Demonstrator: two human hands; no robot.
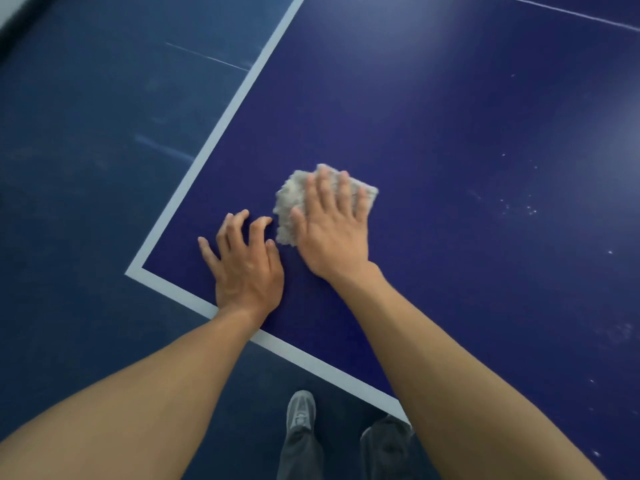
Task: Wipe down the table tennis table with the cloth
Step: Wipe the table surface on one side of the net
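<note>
A dark blue table tennis table (450, 133) with white edge lines fills the view, its near left corner in front of me. A folded grey fluffy cloth (291, 202) lies flat on it close to that corner. My right hand (332, 230) presses down on the cloth with straight, spread fingers, covering most of it. My left hand (246, 268) rests beside it on the bare table surface, fingers spread and slightly bent, holding nothing. The thumb of the left hand nearly touches the cloth's near edge.
White specks and smudges (519, 202) dot the table to the right. A thin white centre line (568, 12) runs across the far right. Blue floor (86, 150) lies left of the table. My grey shoe (301, 408) and trouser legs show below the table edge.
</note>
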